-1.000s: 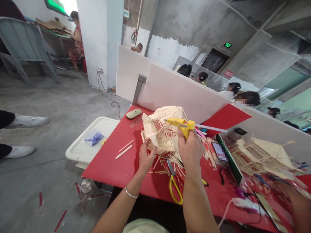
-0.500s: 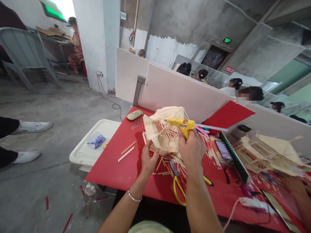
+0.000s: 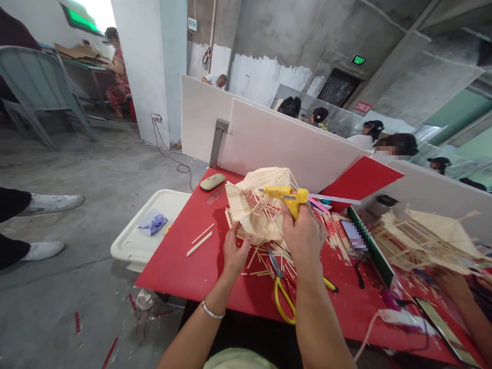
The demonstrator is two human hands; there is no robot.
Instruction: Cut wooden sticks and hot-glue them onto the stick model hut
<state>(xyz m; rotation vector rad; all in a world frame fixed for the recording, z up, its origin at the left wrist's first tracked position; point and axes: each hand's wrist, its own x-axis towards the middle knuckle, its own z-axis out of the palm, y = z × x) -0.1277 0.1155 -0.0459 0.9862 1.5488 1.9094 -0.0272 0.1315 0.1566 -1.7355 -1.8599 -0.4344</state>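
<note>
My right hand (image 3: pixel 305 230) is wrapped round the handle of a yellow glue gun (image 3: pixel 286 196), its nozzle pointing left above a model made of thin wooden sticks (image 3: pixel 255 205). With thumb and fingers, my left hand (image 3: pixel 235 251) grips the model's near left edge; the fingertips are partly hidden. The model has slatted, roof-like panels and crossed sticks in its middle. Below it, loose sticks (image 3: pixel 261 266) lie scattered on the red table (image 3: pixel 180 271). Between my forearms are scissors with yellow handles (image 3: pixel 282 292), partly covered by my right arm.
A glasses case (image 3: pixel 212 182) sits at the table's back left, and a few sticks (image 3: pixel 200 243) lie apart. Red-and-white packets (image 3: pixel 335 236) and a phone (image 3: pixel 353 234) are on the right. Beyond a low divider (image 3: pixel 371 251), a co-worker's hand (image 3: pixel 453 287) is near another stick model (image 3: pixel 426 241).
My hands, the glue gun and the model stay nearly still. The view shifts slightly. At right, the co-worker's hand and the other stick model have moved a little.
</note>
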